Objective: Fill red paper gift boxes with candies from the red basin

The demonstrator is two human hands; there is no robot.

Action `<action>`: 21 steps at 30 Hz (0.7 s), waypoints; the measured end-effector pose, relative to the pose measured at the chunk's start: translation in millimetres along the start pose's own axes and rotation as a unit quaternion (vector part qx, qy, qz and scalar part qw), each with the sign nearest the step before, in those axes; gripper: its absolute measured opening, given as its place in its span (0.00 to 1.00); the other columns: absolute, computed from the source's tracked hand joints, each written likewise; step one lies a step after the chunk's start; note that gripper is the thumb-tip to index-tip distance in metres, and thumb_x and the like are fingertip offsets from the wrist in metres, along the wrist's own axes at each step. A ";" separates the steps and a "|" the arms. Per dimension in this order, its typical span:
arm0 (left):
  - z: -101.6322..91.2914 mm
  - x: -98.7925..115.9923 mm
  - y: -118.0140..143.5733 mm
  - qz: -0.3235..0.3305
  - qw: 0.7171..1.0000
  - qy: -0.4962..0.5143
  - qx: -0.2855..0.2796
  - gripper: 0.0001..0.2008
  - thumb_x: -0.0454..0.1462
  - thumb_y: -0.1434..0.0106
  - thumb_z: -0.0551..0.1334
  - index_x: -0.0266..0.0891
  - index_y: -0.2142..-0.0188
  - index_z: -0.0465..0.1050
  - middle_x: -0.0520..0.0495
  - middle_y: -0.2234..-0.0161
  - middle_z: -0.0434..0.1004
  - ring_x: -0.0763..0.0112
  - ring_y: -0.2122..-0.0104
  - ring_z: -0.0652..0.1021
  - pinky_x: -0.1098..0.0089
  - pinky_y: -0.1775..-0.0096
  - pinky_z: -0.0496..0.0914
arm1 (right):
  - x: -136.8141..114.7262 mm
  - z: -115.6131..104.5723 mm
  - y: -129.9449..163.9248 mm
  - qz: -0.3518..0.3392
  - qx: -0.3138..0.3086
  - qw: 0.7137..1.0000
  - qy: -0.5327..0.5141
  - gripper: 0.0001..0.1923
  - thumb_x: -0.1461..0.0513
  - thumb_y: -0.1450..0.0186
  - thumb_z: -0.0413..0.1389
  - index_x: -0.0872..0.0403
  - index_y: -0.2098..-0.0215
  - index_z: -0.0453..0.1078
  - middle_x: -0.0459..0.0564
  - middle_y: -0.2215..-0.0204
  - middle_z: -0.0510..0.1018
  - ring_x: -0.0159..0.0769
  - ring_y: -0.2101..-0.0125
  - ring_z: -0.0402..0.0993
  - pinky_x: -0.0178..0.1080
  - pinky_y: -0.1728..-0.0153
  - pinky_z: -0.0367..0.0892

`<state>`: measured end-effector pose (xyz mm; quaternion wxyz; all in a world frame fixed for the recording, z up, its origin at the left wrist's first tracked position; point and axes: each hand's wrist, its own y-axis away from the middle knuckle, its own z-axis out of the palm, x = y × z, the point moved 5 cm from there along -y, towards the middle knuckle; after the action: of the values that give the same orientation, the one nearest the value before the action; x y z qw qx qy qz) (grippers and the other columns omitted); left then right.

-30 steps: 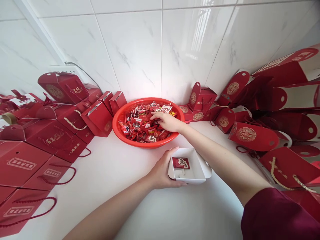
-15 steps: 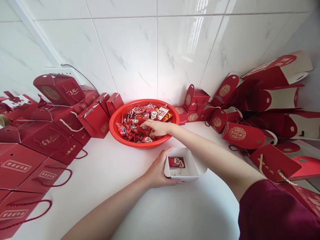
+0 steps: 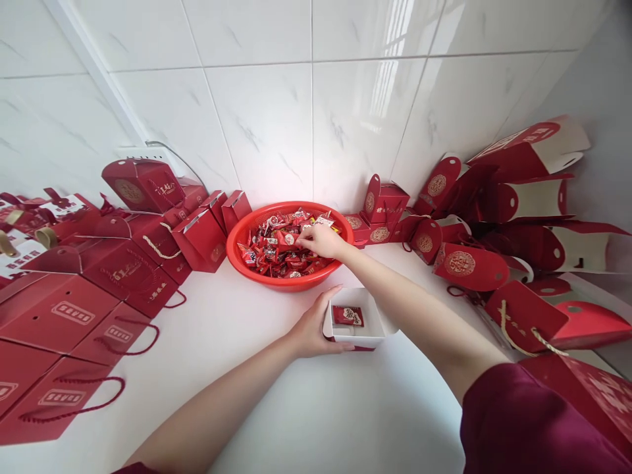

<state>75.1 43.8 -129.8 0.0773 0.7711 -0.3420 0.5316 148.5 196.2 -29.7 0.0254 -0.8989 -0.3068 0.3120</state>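
Note:
A red plastic basket (image 3: pixel 247 227) full of red wrapped candies (image 3: pixel 276 250) sits on the white counter against the tiled wall. My right hand (image 3: pixel 323 241) reaches into the basket, fingers down among the candies; whether it grips one is hidden. My left hand (image 3: pixel 312 326) holds the near left side of a small open box (image 3: pixel 368 329), white inside, which stands in front of the basket. One red candy packet (image 3: pixel 347 315) lies inside the box.
Closed red gift boxes with cord handles (image 3: pixel 64 309) crowd the left side of the counter. Unfolded and half-folded red boxes (image 3: pixel 494 230) pile up on the right against the wall. A white cable (image 3: pixel 172 153) runs along the wall at the left.
My right hand has shifted about within the basket among the candies. My left hand stays on the open box. The view has tilted slightly.

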 end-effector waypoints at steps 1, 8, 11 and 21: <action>-1.4 0.7 -0.5 0.006 1.000 -0.006 -0.002 0.57 0.47 0.53 0.75 0.44 0.32 0.43 0.36 0.33 0.51 0.48 0.36 0.60 0.50 0.38 0.60 | -0.3 -6.2 6.3 0.008 0.020 1.000 -0.015 0.15 0.59 0.31 0.50 0.59 0.61 0.78 0.51 0.72 0.82 0.35 0.70 0.78 0.34 0.61 0.68; -32.4 43.5 -6.5 -0.064 0.975 -0.177 -0.118 0.60 0.50 0.55 0.74 0.49 0.30 0.40 0.39 0.31 0.48 0.45 0.35 0.59 0.50 0.40 0.61 | -9.8 -51.4 90.9 0.003 0.133 0.970 -0.202 0.17 0.53 0.32 0.54 0.58 0.61 0.78 0.52 0.68 0.82 0.37 0.67 0.78 0.36 0.65 0.71; -60.3 81.9 -0.8 -0.133 0.942 -0.237 -0.196 0.54 0.50 0.51 0.72 0.55 0.31 0.45 0.44 0.32 0.53 0.45 0.36 0.61 0.52 0.42 0.64 | -24.2 -72.0 128.6 -0.020 0.166 0.940 -0.296 0.13 0.54 0.34 0.58 0.55 0.63 0.78 0.51 0.66 0.82 0.36 0.65 0.77 0.36 0.65 0.72; -103.7 153.3 -29.7 -0.126 0.988 -0.025 0.083 0.18 0.51 0.38 0.62 0.37 0.64 0.77 0.45 0.64 0.81 0.63 0.61 0.81 0.66 0.58 0.76 | -77.6 -86.9 164.9 -0.085 0.156 0.932 -0.316 0.05 0.62 0.34 0.58 0.54 0.66 0.77 0.49 0.68 0.80 0.35 0.67 0.75 0.38 0.64 0.69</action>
<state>44.5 48.0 55.1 0.0709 0.8249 -0.1982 0.5246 239.0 31.2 43.5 0.0937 -0.7089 -0.3212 0.6209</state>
